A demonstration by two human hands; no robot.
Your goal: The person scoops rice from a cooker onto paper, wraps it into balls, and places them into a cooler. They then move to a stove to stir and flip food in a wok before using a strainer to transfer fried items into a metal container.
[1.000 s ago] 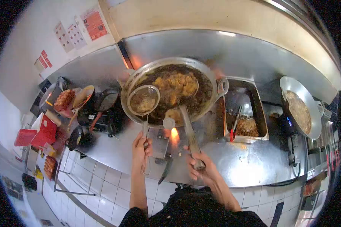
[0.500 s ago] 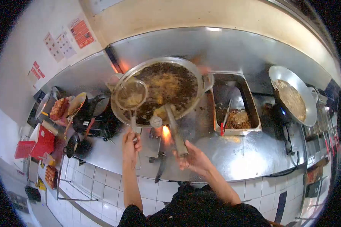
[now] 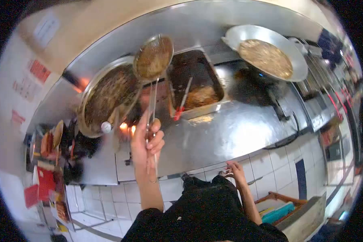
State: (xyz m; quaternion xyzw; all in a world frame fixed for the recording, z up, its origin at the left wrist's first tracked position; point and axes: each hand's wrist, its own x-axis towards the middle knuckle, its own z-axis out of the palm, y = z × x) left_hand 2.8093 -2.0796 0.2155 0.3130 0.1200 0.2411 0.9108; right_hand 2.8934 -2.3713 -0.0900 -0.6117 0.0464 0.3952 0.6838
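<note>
1. Left hand (image 3: 146,142) is wrapped tight round the thin wire handle of a round metal mesh skimmer (image 3: 153,57), fingers curled fully closed on it, arm coming up from 6 o'clock
2. The skimmer's basket is lifted up in the air at about 12 o'clock from that hand, loaded with brownish fried bits, and it sits over the gap between the big wok and the tray
3. Big round steel wok of dark oil (image 3: 107,97) is at roughly 10 o'clock from the left hand, with a long-handled ladle (image 3: 123,115) leaning in it that nobody is holding, plus orange burner flame (image 3: 126,127) showing just under its rim
4. Rectangular steel tray (image 3: 193,80) is at about 1 o'clock from the hand, with golden fried food in it and red-tipped metal tongs (image 3: 180,103) lying across
5. Right hand (image 3: 234,168) is down low at the front edge of the shiny steel desk (image 3: 238,129), fingers loosely curled, holding nothing as far as I can see
6. A second wide steel wok (image 3: 266,52) with pale brownish contents sits way over at 2 o'clock, well apart from everything in hand
7. Red containers (image 3: 40,185) are stacked off at 8 o'clock, blurry
</note>
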